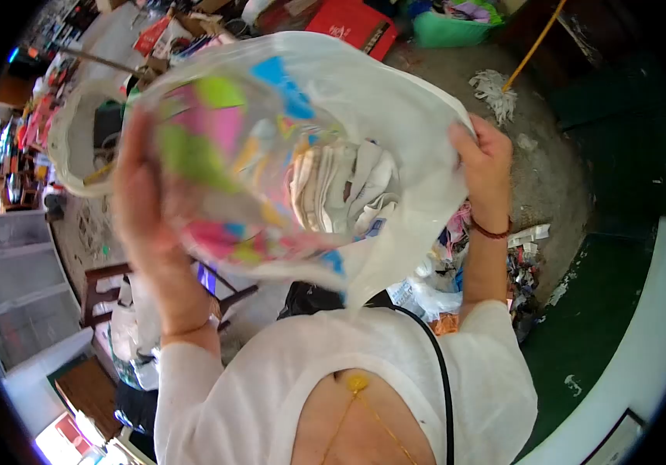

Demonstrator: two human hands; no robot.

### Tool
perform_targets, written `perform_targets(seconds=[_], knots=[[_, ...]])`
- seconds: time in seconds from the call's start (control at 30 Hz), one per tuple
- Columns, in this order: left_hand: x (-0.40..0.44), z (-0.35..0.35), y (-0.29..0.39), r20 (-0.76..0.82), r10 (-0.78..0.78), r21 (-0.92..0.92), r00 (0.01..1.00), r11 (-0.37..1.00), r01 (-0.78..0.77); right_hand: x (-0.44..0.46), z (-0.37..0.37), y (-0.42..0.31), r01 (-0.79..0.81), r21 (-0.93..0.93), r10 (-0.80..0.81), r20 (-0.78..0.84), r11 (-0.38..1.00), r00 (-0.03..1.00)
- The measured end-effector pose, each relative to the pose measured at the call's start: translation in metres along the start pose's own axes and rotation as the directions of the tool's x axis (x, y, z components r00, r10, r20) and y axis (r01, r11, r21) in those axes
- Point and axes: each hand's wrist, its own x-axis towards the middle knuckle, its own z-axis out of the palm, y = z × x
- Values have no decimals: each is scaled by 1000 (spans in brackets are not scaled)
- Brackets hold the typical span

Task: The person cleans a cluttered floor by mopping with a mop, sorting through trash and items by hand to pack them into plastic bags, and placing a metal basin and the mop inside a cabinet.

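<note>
A large whitish plastic bag point(418, 105) with its mouth open faces me, held up between both hands. Folded pale cloth-like items point(333, 186) lie stacked inside it. On its left part are bright pink, green and blue shapes, smeared by motion. My left hand point(143, 194) is at the bag's left side, blurred, with its fingers partly hidden behind the plastic. At the right, my right hand point(484, 159) pinches the bag's rim between thumb and fingers.
A mop point(495, 89) rests on the floor at the upper right, near a green basin point(449, 31). A red box point(352, 27) lies at the top. A white round tub point(77, 147) and a wooden chair point(104, 291) are on the left. Scraps point(526, 263) lie at lower right.
</note>
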Motion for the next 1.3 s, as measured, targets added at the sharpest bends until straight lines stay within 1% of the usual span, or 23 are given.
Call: perform_targets(seconds=[0.17, 0.23, 0.27, 0.3, 0.33, 0.37, 0.4, 0.47, 0.5, 0.53, 0.6, 0.63, 0.67, 0.73, 0.77, 0.83, 0.87, 0.9, 0.93, 0.97, 1.03, 1.17, 1.3], knots=[[6, -62, 65, -236, 265, 207, 935, 954, -218, 47, 70, -51, 405, -5, -405, 12, 914, 914], [7, -83, 78, -326, 269, 336, 907, 929, -155, 57, 104, -58, 494, 61, -495, 6, 867, 869], [7, -119, 93, -55, 112, 325, 992, 941, -88, 64, 129, -48, 526, 97, -527, -15, 845, 849], [15, -153, 100, 218, -60, 332, 974, 943, -17, 57, 139, -56, 505, 21, -505, 25, 863, 863], [27, -161, 91, 237, -90, 343, 967, 939, 4, 57, 157, -46, 513, -20, -512, 31, 858, 858], [39, -175, 81, -75, 107, 403, 991, 913, -68, 52, 181, -38, 361, 91, -370, 128, 928, 920], [51, -188, 70, -376, 290, 490, 880, 868, -77, 44, 194, -28, 413, 80, -417, 297, 907, 859], [116, -353, 65, -316, 163, 638, 935, 766, 82, 20, 219, 15, 341, 85, -330, 544, 936, 771], [128, -378, 48, -370, 145, 657, 918, 739, 148, -1, 217, 30, 317, 77, -306, 548, 945, 779], [123, -360, 38, -410, 78, 784, 909, 539, 308, -19, 210, 49, 297, 67, -283, 553, 952, 783], [132, -352, 23, -315, 228, 908, 921, 354, 223, -47, 191, 107, 141, -192, 0, 591, 971, 807], [134, -342, 22, -245, 251, 957, 937, 220, 191, -74, 178, 160, 234, -147, -142, 464, 961, 874], [135, -320, 17, -225, 232, 960, 946, 216, 175, -99, 148, 180, 15, -280, 113, 437, 960, 892], [128, -258, 7, 268, 389, 962, 881, -154, -225, -179, 93, 255, -211, -472, 307, 135, 856, 942], [122, -223, 2, 356, 382, 931, 853, -217, -292, -212, 63, 255, -393, -605, 510, 26, 693, 860], [124, -168, -12, 520, 319, 852, 792, -263, -453, -308, 15, 326, -619, -588, 694, -132, 521, 708], [128, -146, -20, 595, 269, 803, 757, -240, -546, -327, 0, 287, -931, -164, 924, -153, 326, 351], [119, -116, -30, 603, 265, 797, 752, -200, -569, -360, -7, 292, -972, -38, 964, -132, 230, 233], [112, -92, -40, 611, 261, 791, 747, -161, -590, -384, -6, 274, -942, 210, 965, -43, 263, 260], [119, -82, -50, 633, 227, 773, 740, -152, -615, -407, -11, 273, -875, 469, 954, 190, 117, 230], [127, -38, -80, 664, 94, 747, 742, -142, -650, -439, -3, 273, -667, 744, 816, 408, -37, 410], [158, -6, -142, 758, -58, 627, 650, -215, -749, -441, -16, 284, -503, 864, 787, 310, 1, 534], [179, 17, -227, 713, -234, 635, 661, -187, -750, -436, -63, 330, -516, 849, 909, 121, 112, 398]])
